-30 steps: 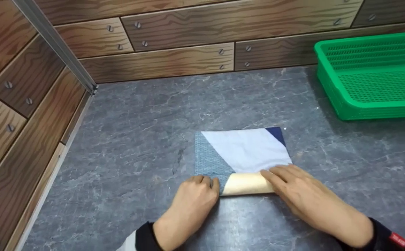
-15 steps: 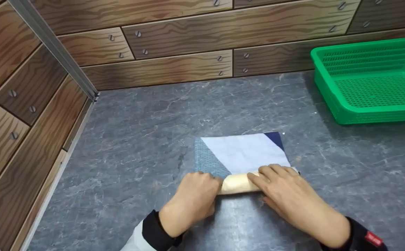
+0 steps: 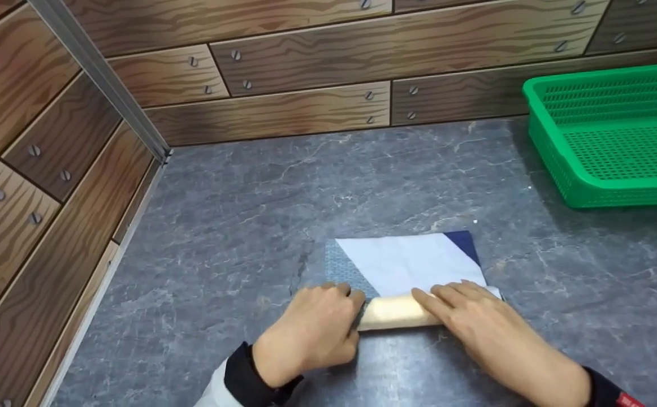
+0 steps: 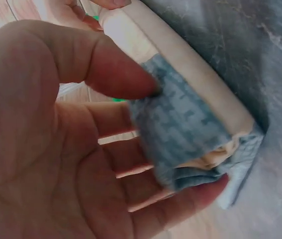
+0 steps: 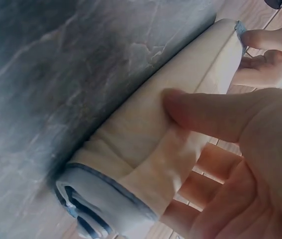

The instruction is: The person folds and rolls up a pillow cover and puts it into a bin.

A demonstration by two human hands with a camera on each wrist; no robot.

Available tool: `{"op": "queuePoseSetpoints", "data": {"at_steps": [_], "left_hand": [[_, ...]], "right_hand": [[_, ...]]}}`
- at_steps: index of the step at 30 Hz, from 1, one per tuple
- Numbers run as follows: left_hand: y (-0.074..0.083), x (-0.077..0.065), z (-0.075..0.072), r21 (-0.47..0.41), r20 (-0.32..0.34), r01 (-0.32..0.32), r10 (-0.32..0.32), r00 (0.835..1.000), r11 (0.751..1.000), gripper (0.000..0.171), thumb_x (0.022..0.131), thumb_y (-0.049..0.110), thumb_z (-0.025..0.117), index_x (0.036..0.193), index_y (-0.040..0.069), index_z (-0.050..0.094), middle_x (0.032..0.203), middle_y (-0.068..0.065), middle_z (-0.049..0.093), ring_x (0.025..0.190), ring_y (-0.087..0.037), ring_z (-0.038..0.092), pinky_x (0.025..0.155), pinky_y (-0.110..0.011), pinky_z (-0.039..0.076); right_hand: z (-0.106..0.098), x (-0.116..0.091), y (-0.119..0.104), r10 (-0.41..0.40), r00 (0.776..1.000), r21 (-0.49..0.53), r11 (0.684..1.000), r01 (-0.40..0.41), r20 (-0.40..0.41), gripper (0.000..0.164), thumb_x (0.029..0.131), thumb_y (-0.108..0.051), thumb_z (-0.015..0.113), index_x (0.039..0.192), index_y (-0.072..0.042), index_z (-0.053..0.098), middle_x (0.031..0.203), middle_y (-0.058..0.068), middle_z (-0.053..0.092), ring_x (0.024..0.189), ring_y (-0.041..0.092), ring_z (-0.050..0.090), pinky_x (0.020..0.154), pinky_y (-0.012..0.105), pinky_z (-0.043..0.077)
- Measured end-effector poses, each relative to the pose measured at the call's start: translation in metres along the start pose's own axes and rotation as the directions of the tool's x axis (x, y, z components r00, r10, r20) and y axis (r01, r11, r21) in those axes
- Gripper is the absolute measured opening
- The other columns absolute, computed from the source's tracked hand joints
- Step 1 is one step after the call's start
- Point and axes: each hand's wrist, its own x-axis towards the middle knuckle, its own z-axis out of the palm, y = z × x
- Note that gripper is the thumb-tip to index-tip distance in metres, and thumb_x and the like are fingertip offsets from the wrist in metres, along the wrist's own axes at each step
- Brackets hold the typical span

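Note:
A piece of cloth [image 3: 413, 263] with white, grey-blue and navy patches lies partly flat on the grey surface, its near edge rolled up into a cream roll [image 3: 396, 312]. My left hand [image 3: 314, 325] grips the roll's left end, where the left wrist view shows the thumb on a grey-blue patterned patch [image 4: 180, 117] and the fingers on the other side. Toward the right end, my right hand [image 3: 492, 333] holds the roll, thumb pressed on the cream fabric [image 5: 136, 119] in the right wrist view. Layered white and navy edges [image 5: 96, 199] show at that end.
A green plastic basket [image 3: 583, 183] stands at the back right. Wood-patterned panels [image 3: 300, 62] rise behind and at the left, meeting at a metal corner strip [image 3: 102, 82]. The marbled grey surface [image 3: 238, 226] extends around the cloth.
The near edge has gone from a flatter fold to a rounder roll, and slightly less flat cloth shows. Both hands have shifted their hold along it. The head view has tilted slightly.

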Motion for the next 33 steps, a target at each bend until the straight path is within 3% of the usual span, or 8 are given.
{"op": "queuePoseSetpoints", "data": {"at_steps": [6,13,16,22,25,28,30,33], "left_hand": [[0.040,-0.019,-0.005,0.258,-0.025,0.095,-0.092,0.995,0.962,0.060,0.092,0.036,0.068,0.138,-0.002,0.060,0.129,-0.015,0.068,0.112,-0.030,0.068,0.092,-0.041,0.058],[0.052,-0.018,0.010,0.336,0.058,0.073,-0.098,0.993,0.939,0.052,0.109,0.039,0.051,0.147,0.004,0.059,0.149,-0.017,0.059,0.132,-0.033,0.062,0.098,-0.045,0.058],[0.052,-0.013,0.015,0.383,0.022,0.077,-0.093,0.995,0.921,0.048,0.109,0.034,0.052,0.145,0.003,0.061,0.145,-0.018,0.062,0.131,-0.032,0.063,0.099,-0.046,0.057],[0.049,-0.004,0.022,0.471,-0.148,0.117,-0.052,0.988,0.875,0.036,0.105,0.023,0.057,0.131,0.003,0.071,0.126,-0.015,0.073,0.116,-0.027,0.071,0.095,-0.042,0.059],[0.042,0.001,0.028,0.500,-0.287,0.139,0.012,0.958,0.855,0.025,0.101,0.021,0.062,0.113,0.004,0.076,0.104,-0.010,0.077,0.093,-0.021,0.073,0.080,-0.035,0.060],[0.034,0.008,0.033,0.512,-0.389,0.150,0.073,0.918,0.845,0.011,0.095,0.020,0.067,0.093,0.010,0.072,0.081,-0.002,0.070,0.071,-0.015,0.064,0.063,-0.028,0.053],[0.029,0.010,0.033,0.505,-0.391,0.128,0.094,0.916,0.854,0.007,0.090,0.019,0.071,0.087,0.014,0.067,0.074,0.001,0.064,0.064,-0.013,0.057,0.057,-0.026,0.047],[0.023,0.010,0.027,0.462,-0.322,0.059,0.106,0.941,0.885,0.012,0.084,0.015,0.077,0.087,0.014,0.065,0.073,0.002,0.063,0.063,-0.012,0.057,0.055,-0.026,0.047]], "right_hand": [[0.001,0.001,0.004,-0.012,0.999,0.041,0.999,0.014,-0.043,0.073,0.071,0.016,0.077,0.139,-0.006,0.064,0.119,0.011,0.071,0.109,0.029,0.069,0.101,0.050,0.055],[0.004,0.004,0.008,-0.013,0.998,0.141,0.990,0.023,-0.069,0.081,0.066,0.024,0.075,0.142,-0.003,0.063,0.121,0.009,0.070,0.111,0.028,0.068,0.105,0.055,0.051],[0.005,0.004,0.010,-0.024,0.998,0.147,0.989,0.033,-0.062,0.082,0.068,0.022,0.075,0.145,-0.001,0.059,0.127,0.012,0.069,0.117,0.030,0.066,0.108,0.056,0.049],[0.004,0.003,0.011,-0.036,0.998,0.100,0.994,0.040,-0.044,0.081,0.072,0.016,0.075,0.149,0.002,0.052,0.135,0.020,0.065,0.127,0.041,0.061,0.111,0.057,0.045],[0.002,0.001,0.009,-0.031,0.999,0.054,0.998,0.034,-0.043,0.078,0.074,0.011,0.078,0.148,0.003,0.053,0.136,0.021,0.065,0.127,0.043,0.061,0.110,0.058,0.046],[-0.003,0.000,0.005,0.000,1.000,0.007,1.000,0.000,0.006,0.072,0.080,0.001,0.081,0.147,0.003,0.054,0.139,0.021,0.063,0.129,0.043,0.059,0.110,0.059,0.046],[-0.006,0.000,0.001,0.028,0.998,-0.023,0.999,-0.027,0.055,0.068,0.085,-0.006,0.081,0.147,0.002,0.054,0.141,0.021,0.061,0.130,0.043,0.058,0.111,0.059,0.045],[-0.011,-0.001,-0.005,0.061,0.992,-0.047,0.997,-0.056,0.109,0.064,0.089,-0.008,0.079,0.147,0.001,0.055,0.144,0.023,0.060,0.132,0.044,0.057,0.110,0.060,0.045]]}}
